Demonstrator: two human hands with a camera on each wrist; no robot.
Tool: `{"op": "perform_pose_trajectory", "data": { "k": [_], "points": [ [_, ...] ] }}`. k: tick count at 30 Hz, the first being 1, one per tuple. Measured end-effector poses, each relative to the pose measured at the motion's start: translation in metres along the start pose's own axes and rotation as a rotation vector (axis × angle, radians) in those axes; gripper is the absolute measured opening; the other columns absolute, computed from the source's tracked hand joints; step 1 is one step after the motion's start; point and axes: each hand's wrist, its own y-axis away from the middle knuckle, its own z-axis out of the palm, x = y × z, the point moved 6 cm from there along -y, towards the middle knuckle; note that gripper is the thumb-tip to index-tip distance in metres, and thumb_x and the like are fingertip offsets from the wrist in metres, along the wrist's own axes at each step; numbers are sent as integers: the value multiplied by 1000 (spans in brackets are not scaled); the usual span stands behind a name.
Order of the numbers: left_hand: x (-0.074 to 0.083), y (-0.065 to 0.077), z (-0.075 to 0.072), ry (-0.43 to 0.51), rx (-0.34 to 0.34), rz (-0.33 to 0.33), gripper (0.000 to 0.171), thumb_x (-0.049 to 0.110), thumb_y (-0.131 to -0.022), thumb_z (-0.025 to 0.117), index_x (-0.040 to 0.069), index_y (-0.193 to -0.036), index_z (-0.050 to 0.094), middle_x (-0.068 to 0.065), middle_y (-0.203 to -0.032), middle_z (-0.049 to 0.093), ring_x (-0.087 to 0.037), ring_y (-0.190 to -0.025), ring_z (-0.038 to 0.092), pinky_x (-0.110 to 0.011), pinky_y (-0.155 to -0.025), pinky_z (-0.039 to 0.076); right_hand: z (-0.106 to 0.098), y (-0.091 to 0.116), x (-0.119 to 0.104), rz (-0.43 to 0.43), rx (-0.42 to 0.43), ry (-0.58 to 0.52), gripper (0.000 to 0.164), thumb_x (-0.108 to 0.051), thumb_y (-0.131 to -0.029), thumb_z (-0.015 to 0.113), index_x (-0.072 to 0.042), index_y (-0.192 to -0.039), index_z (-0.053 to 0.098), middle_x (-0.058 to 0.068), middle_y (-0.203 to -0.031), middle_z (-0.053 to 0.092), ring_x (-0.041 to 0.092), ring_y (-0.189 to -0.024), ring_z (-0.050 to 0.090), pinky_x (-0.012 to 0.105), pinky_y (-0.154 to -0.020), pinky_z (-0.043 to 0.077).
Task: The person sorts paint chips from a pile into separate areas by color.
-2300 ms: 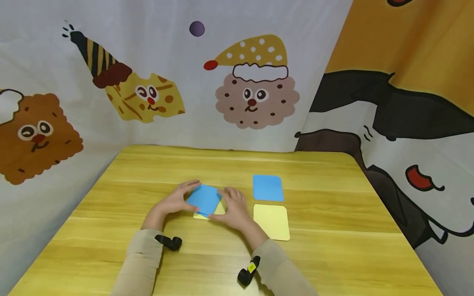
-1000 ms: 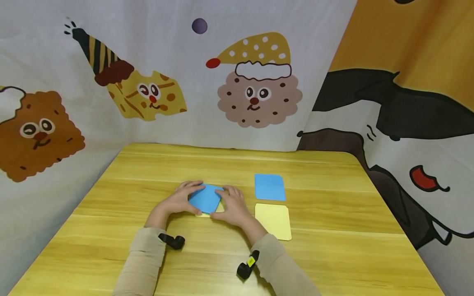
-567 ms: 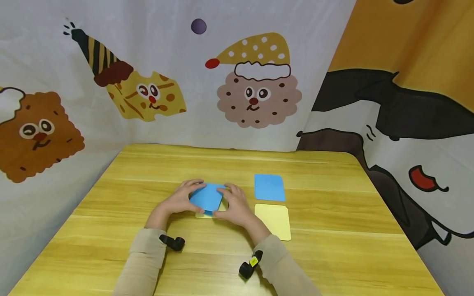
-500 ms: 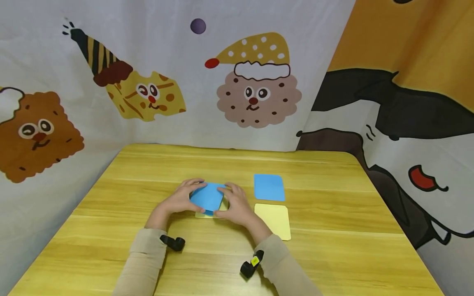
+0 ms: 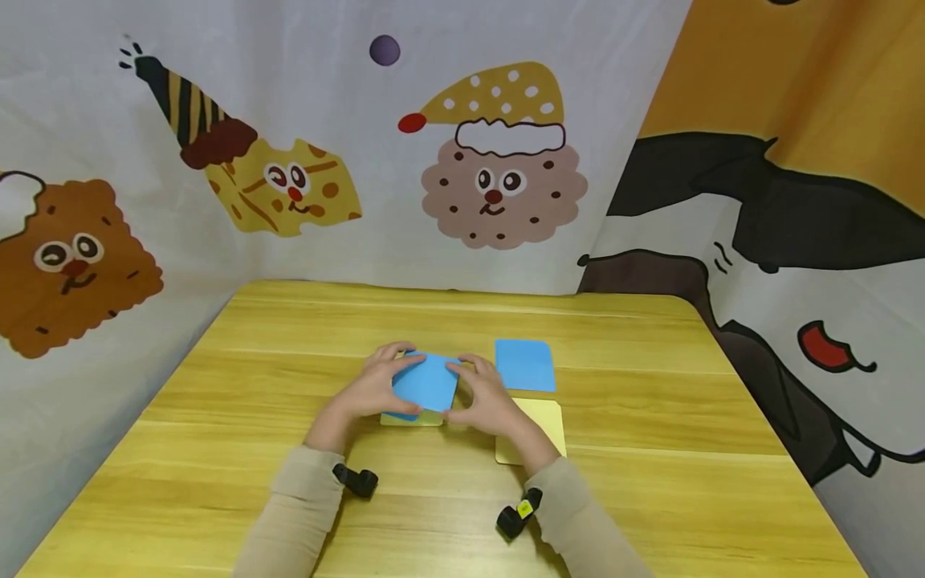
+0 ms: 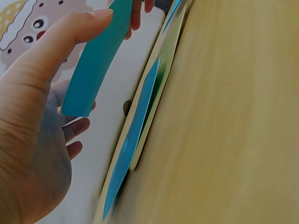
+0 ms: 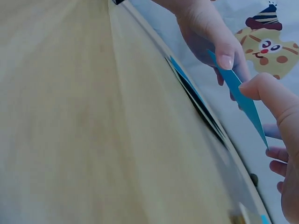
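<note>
holding a blue sheet (image 5: 426, 382) between my left hand (image 5: 372, 389) and right hand (image 5: 487, 397), thumbs and fingers pinching its edges, i keep it raised just above a yellow sheet (image 5: 412, 418) on the wooden table (image 5: 289, 449); another blue sheet (image 5: 524, 365) lies near.

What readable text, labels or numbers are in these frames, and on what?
No readable text on anything.
Yellow tag on the black right wrist strap: too small to read.
Blue sheet held by both hands: blank.
Blue square and yellow square on the table: blank.
Backdrop cartoons: drawings only, no lettering.
</note>
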Motion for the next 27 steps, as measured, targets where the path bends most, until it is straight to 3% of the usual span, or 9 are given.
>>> {"op": "perform_pose_trajectory", "data": {
  "k": [10,19,27],
  "points": [
    [26,-17,14,2,23,10,90,47,-66,84,16,-143,48,-10,-145,34,-34,-132,27,-57,-98,32,-32,12,14,-29,-1,10,84,-34,-74,81,-12,-146,43,16,-150,29,37,-138,18,63,-103,21],
    [49,-42,33,-12,32,55,93,53,-66,82,12,-142,49,-12,-143,34,-31,-131,28,-51,-100,28,-57,25,37,-29,-5,-2,84,-30,-74,81,-11,-146,42,17,-151,27,37,-137,20,59,-102,28],
    [62,-64,54,-7,52,45,96,56,-64,82,12,-143,48,-10,-143,33,-29,-132,27,-49,-103,27,-74,33,62,-60,19,6,86,-23,-70,82,-7,-145,42,17,-148,28,41,-131,25,62,-97,32]
  ]
}}
